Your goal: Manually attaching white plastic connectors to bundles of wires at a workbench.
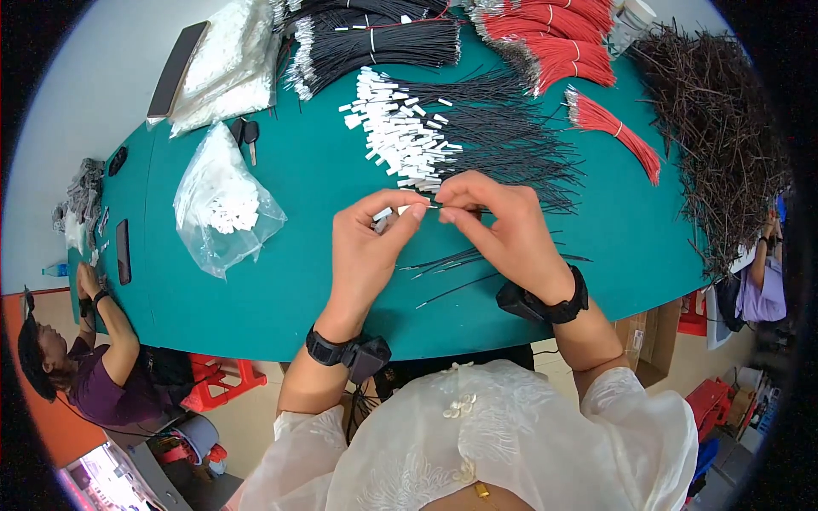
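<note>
Two black bands [331, 347] sit on the wrists, close by. Counting clock times from the hands, some loose black wires [452, 260] lie at six o'clock on the green table [294, 315]. The left hand [366, 243] has its thumb and first finger pressed together on a small white piece [403, 209]. More white bits [383, 216] peek out below its first finger. The right hand [509, 223] has its thumb and first finger pinched on a thin dark wire [434, 206], just beside the left fingertips. It is too small to tell if wire and piece are joined.

Just past the hands, at twelve o'clock, is a big heap of black wires with white ends [494, 128]. A clear bag [204, 247] of white pieces lies at nine, with keys [252, 143] at ten. Farther off, a small red bunch [622, 140] is at two o'clock, near a big brown heap [716, 136]. Farthest, tied black bunches [392, 44] lie at eleven and big red bunches [571, 55] at one.
</note>
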Demonstrator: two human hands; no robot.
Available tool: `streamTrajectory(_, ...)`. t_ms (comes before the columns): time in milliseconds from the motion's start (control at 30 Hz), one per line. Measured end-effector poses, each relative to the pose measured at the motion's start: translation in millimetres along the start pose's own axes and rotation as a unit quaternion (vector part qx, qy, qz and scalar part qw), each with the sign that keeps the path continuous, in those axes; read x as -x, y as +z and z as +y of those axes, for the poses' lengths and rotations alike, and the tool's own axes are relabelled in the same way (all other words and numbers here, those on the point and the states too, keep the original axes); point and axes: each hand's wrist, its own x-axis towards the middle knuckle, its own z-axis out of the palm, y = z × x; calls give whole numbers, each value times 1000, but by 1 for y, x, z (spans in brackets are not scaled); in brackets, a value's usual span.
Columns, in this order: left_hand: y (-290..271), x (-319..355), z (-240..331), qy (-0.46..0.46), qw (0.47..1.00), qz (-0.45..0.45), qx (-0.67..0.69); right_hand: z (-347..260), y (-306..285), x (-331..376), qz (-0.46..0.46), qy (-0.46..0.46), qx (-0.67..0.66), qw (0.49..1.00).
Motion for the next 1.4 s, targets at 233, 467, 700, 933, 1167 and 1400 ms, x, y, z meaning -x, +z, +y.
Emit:
streamTrajectory(233,-1,0,2,-27,998,5,50,-8,-1,-2,58,-15,54,997)
streamTrajectory(467,-2,-1,0,-47,995,-14,91,-4,3,-2,98,-59,58,992)
streamTrajectory(700,-2,-1,-1,-42,995,-17,90,-5,4,-1,99,-43,40,993)
streamTrajectory(933,-1,1,0,-35,995,-10,96,-8,0,-1,72,25,-18,997)
streamTrajectory(1167,-4,-1,-4,-66,983,-36,167,-3,-3,-1,75,2,14,997)
streamTrajectory(1400,-7,-5,-5,-93,960,-79,253,-1,3,-2,111,-78,79,988)
